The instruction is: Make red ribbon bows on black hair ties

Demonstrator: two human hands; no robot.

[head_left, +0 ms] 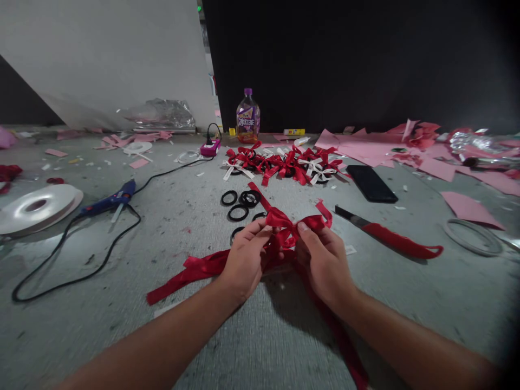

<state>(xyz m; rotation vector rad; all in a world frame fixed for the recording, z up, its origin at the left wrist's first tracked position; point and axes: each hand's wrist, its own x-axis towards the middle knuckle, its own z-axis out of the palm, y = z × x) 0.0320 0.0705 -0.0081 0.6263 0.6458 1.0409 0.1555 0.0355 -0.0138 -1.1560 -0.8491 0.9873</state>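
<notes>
While a blue glue gun lies left, short of the gray surface's far edge, the left hand pinches the central red bow by one loop, the right hand by the other, fingers narrowed; farther right lies a red-handled knife.

The left hand and right hand are bare, with slim fingers. The left forearm and right forearm are bare too, smooth in outline, narrow at the wrists and broader toward the lower edge of view.
</notes>
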